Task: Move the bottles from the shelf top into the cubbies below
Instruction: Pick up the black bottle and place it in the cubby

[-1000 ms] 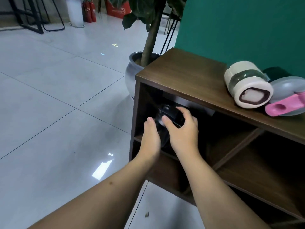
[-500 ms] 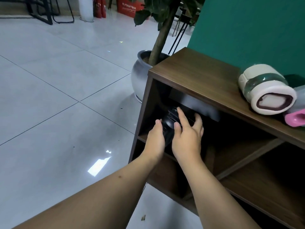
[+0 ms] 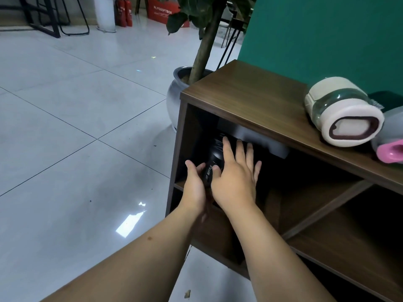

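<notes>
A black sport bottle (image 3: 214,159) lies inside the upper left cubby of the wooden shelf (image 3: 248,101), its neck pointing inward. My left hand (image 3: 195,184) cups its near end from the left. My right hand (image 3: 236,177) rests over its right side with fingers spread. On the shelf top at the right lie a cream and clear bottle (image 3: 340,112) on its side and a grey bottle with a pink lid (image 3: 390,149), partly cut off by the frame edge.
A grey plant pot (image 3: 174,94) with a tree trunk stands on the tiled floor just left of the shelf. A green wall (image 3: 327,35) backs the shelf. Lower and right cubbies are dark; a diagonal wooden divider (image 3: 327,208) crosses one.
The black bottle has gone deeper into the cubby. My right hand's fingers have spread out over it, and the view has shifted so the shelf sits further right.
</notes>
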Motion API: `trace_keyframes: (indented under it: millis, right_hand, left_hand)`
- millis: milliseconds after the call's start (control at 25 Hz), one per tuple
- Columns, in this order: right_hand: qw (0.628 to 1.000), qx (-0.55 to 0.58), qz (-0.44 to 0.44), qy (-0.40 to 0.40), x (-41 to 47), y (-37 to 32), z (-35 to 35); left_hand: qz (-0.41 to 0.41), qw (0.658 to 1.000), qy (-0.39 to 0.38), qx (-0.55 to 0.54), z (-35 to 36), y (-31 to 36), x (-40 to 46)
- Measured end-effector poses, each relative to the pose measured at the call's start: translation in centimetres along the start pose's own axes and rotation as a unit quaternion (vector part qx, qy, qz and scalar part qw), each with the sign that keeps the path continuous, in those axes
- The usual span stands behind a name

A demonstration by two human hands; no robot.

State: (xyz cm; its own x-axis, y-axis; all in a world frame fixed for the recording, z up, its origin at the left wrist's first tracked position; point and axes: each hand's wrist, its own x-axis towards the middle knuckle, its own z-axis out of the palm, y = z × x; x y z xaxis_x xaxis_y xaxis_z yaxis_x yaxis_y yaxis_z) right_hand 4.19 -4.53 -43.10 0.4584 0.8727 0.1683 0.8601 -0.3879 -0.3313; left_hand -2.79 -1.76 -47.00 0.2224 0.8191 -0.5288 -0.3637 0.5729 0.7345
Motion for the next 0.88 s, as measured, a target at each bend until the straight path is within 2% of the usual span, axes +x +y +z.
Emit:
trace_keyframes:
  millis: [160,480,600,720,840,880]
  right_hand:
    - [0.999,-0.018,0.019,-0.04,1.4,0.2,-0.6]
    - [0.997,0.006,0.044,-0.064,1.5,-0.5,-2.1]
    - [0.996,0.077,0.038,-0.004,-1.0,-1.5,-4.7]
    - [0.983,0.174,0.045,0.047,-4.2,-1.9,-9.8]
    - [0.973,0.152,0.018,0.173,-7.3,-1.2,-15.5]
    - [0.968,0.132,0.014,0.213,-8.0,-0.7,-16.9]
  left_hand:
    - [-0.023,1.0,-0.005,-0.012,1.0,0.8,-0.1]
    - [-0.005,1.0,0.007,0.003,0.9,0.7,-0.6]
    - [-0.019,0.998,-0.003,0.056,1.8,0.9,-2.5]
    - [-0.029,0.992,-0.083,0.089,3.5,3.3,-8.1]
    - [0.022,0.978,-0.135,0.156,5.3,5.7,-14.1]
    - [0.04,0.979,-0.14,0.143,5.6,6.4,-15.0]
